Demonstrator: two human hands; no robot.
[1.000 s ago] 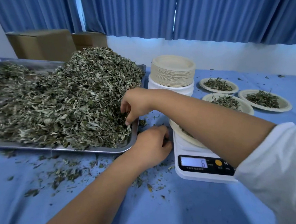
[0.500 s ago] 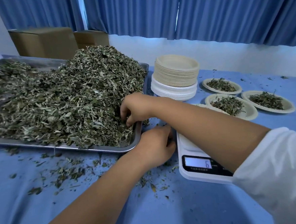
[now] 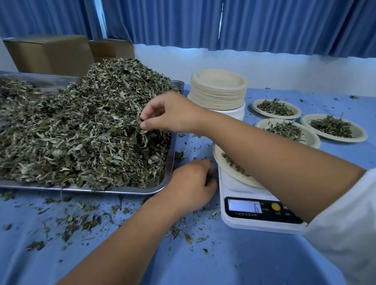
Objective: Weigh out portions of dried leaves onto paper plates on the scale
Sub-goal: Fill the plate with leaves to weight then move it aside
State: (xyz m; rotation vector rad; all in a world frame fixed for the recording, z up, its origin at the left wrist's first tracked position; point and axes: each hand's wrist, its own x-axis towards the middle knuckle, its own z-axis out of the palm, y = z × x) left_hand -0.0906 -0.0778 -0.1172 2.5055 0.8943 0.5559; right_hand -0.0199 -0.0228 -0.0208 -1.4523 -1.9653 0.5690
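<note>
A big heap of dried leaves point(image 3: 81, 132) fills a steel tray point(image 3: 168, 166) on the left. My right hand point(image 3: 169, 114) reaches across over the heap's right side and pinches a few leaves between thumb and fingertips. My left hand point(image 3: 192, 184) rests curled on the blue table between the tray's corner and the white scale point(image 3: 236, 183); what its fingers hold is hidden. The scale's display point(image 3: 245, 206) reads 6. A paper plate point(image 3: 224, 164) with some leaves lies on the scale, mostly hidden by my right forearm.
A tall stack of empty paper plates point(image 3: 219, 89) stands behind the scale. Three filled plates point(image 3: 276, 108), point(image 3: 288, 131), point(image 3: 333, 127) lie at the right. Cardboard boxes point(image 3: 49, 54) stand behind the tray. Loose leaf bits point(image 3: 77, 223) litter the table in front of the tray.
My right hand has lifted from the tray's near corner up to the heap's side, now pinching leaves. My left hand has stayed beside the scale. The display still reads 6.
</note>
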